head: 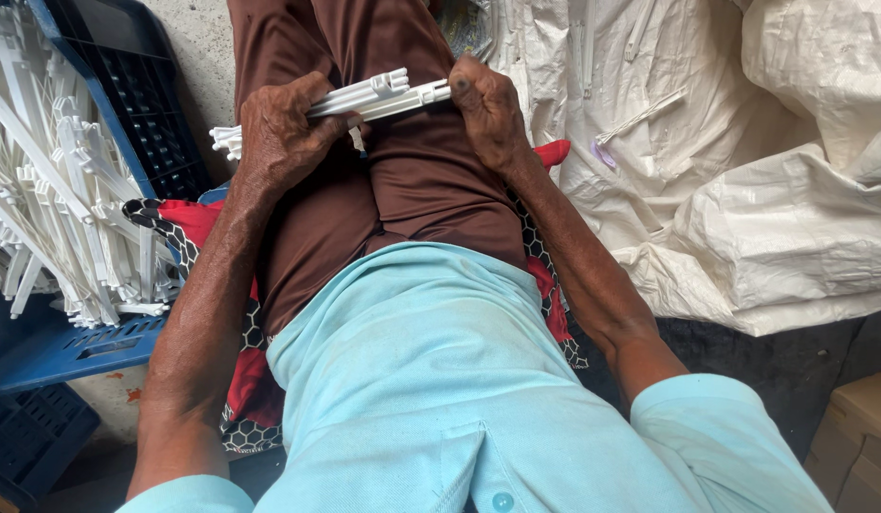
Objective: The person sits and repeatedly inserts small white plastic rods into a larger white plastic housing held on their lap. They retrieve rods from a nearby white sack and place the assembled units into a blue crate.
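Left hand point(279, 133) wraps over a bundle of white plastic strips point(364, 97), its grip pressed around them and hiding their middle. Right hand point(488, 109) pinches the bundle's end at 3 o'clock, fingertips tucked out of sight. The bundle lies across the lap at 12 o'clock: thin, rigid, ribbed. At 9 o'clock, a blue crate point(136, 114), cut off, holds a tangled heap of strips point(60, 209). Crinkled woven white sacks point(745, 190) at 2 o'clock.
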